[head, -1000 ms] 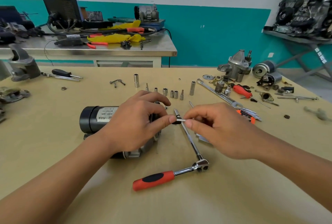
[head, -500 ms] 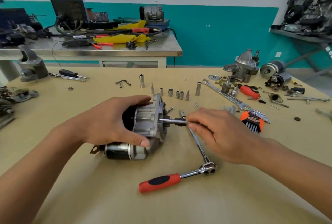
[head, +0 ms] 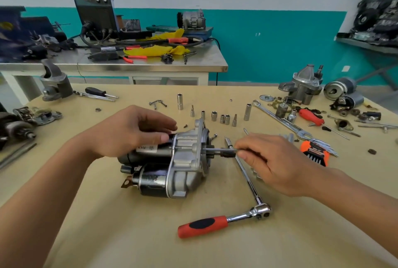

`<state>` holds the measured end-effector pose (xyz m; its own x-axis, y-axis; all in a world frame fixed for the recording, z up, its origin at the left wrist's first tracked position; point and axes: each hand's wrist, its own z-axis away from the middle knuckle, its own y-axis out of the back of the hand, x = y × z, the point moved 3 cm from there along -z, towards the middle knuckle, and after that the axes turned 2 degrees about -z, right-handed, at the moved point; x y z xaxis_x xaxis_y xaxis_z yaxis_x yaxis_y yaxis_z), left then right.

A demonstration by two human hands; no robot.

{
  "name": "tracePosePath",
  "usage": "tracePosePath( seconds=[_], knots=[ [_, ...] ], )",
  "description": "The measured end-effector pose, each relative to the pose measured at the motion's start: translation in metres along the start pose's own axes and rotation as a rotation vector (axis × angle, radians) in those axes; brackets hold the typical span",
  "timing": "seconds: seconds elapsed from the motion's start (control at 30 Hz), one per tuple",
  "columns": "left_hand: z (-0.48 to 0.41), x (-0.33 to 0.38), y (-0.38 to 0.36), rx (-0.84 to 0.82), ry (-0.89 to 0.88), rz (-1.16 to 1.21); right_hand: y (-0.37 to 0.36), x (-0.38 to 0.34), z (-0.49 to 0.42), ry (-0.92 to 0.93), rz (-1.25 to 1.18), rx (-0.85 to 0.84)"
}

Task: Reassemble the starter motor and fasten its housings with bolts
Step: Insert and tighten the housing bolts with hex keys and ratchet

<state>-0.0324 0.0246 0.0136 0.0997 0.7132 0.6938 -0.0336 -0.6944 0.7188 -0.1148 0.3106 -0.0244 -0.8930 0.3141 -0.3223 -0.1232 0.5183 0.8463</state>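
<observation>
Right fingers (head: pixel 243 145) pinch-tight on long bolt (head: pixel 215 149), left fingers (head: pixel 158 138) around starter motor (head: pixel 185 161), bolt tip out of sight

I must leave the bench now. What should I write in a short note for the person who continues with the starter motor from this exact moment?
Left hand grips the starter motor by its black body, holding it on its side on the table.
Right hand pinches a long bolt whose tip is inside the silver housing.
Ratchet with extension bar lies unheld near the right hand; sockets stand in a row behind the motor.
Done: housings look mated. Left: seat this bolt, fit any others, tighten with the ratchet. Bolt depth cannot be seen.
</observation>
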Motion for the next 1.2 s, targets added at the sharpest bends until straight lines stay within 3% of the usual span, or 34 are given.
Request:
tracePosePath(
  seconds=[0.07, 0.17, 0.33, 0.63, 0.8, 1.0, 1.2],
  knots=[
    [-0.024, -0.011, 0.018, 0.14, 0.049, 0.001, 0.006, 0.004, -0.002, -0.043, -0.06, 0.006],
    [-0.081, -0.036, 0.037, 0.286, 0.145, -0.391, 0.02, 0.015, -0.009, -0.113, -0.169, 0.099],
    [-0.156, -0.082, 0.042, 0.08, 0.263, -0.915, 0.018, 0.028, -0.016, -0.226, -0.306, 0.322],
    [-0.199, -0.099, 0.035, -0.101, 0.184, -1.199, 0.0, 0.032, -0.016, -0.228, -0.35, 0.273],
    [-0.191, -0.089, 0.034, -0.08, 0.155, -1.119, 0.002, 0.03, -0.013, -0.253, -0.256, 0.2],
    [-0.13, -0.04, 0.055, 0.432, 0.105, -0.451, 0.014, 0.027, 0.001, -0.456, 0.144, 0.087],
    [-0.036, 0.038, 0.011, 0.482, -0.121, -0.216, 0.002, 0.011, 0.003, -0.508, 0.373, -0.088]
  ],
)
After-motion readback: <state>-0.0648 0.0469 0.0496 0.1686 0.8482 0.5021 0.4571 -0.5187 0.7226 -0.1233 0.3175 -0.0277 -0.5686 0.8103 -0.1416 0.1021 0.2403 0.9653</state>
